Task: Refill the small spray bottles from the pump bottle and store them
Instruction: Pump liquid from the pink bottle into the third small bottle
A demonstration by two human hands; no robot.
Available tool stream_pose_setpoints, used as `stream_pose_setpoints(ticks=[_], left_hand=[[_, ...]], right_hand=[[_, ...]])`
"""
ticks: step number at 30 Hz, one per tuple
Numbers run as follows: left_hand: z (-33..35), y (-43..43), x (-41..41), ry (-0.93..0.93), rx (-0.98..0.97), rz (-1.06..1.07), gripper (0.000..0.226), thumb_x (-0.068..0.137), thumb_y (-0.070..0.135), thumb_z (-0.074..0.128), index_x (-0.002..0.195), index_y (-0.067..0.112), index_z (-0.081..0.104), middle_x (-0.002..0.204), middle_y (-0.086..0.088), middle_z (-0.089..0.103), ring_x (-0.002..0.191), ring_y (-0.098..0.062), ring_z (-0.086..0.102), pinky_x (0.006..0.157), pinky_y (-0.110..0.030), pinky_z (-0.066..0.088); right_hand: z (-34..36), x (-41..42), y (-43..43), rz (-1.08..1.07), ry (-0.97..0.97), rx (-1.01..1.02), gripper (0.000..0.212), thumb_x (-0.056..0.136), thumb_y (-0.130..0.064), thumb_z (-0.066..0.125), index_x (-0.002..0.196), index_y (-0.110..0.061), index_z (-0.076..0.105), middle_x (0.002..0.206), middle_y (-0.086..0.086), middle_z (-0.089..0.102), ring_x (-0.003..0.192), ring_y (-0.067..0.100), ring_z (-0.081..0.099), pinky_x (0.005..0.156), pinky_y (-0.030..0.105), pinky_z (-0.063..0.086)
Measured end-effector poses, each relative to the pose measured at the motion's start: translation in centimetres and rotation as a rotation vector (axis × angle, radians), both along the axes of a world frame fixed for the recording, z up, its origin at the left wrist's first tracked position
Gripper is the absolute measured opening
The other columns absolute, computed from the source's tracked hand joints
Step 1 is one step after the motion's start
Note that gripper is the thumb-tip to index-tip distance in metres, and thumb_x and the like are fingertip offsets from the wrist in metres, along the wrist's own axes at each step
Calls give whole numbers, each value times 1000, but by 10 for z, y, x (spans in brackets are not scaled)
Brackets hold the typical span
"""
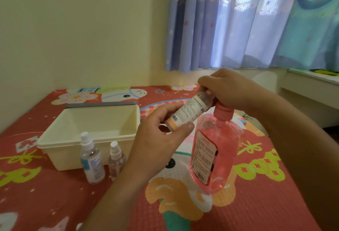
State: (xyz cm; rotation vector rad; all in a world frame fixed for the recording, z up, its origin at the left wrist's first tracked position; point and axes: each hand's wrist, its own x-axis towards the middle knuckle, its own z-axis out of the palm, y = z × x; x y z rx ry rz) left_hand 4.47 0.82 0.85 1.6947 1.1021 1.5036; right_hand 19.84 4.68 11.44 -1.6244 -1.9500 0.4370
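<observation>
My left hand grips a small white-labelled spray bottle, tilted with its open neck up against the pump head. My right hand covers the pink pump head of the big pink pump bottle, fingers curled over it and the small bottle's neck. The pump bottle stands upright on the red mat. Two capped small spray bottles stand at the left: a taller clear one and a shorter pinkish one.
A cream plastic bin with nothing visible inside sits behind the two capped bottles, a grey lid behind it. The red cartoon mat covers the surface. A wall stands at the left, curtains at the back, a white ledge at the right.
</observation>
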Motion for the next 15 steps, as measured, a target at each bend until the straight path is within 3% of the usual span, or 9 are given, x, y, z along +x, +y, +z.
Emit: stream_pose_setpoints(ticks=[4, 7, 10, 15], left_hand=[[0, 1, 0, 11, -6, 12, 36, 81, 23, 77, 108, 42, 65, 100, 19, 70, 94, -7, 66, 86, -37, 56], [0, 0, 0, 13, -7, 9, 36, 81, 23, 77, 109, 42, 64, 100, 19, 69, 94, -7, 66, 86, -36, 56], [-1, 1, -1, 19, -11, 14, 36, 81, 23, 77, 108, 43, 65, 101, 20, 69, 95, -6, 65, 87, -35, 56], [0, -1, -2, 18, -17, 5, 34, 80, 25, 77, 106, 44, 64, 98, 21, 69, 92, -4, 65, 83, -30, 56]], right_hand=[[-1, 2, 1, 12, 31, -52, 36, 96, -26, 44, 68, -9, 61, 59, 1, 60, 42, 3, 54, 45, 12, 41], [2, 3, 1, 6, 98, -61, 32, 91, -21, 46, 79, -1, 68, 60, 1, 67, 46, 7, 59, 52, 21, 42], [-2, 1, 1, -5, 87, -45, 33, 91, -21, 46, 67, -5, 62, 50, -2, 64, 39, 4, 55, 51, 21, 42], [3, 5, -3, 29, 139, -64, 39, 94, -29, 44, 69, -9, 67, 54, -1, 68, 45, 7, 58, 48, 16, 42]])
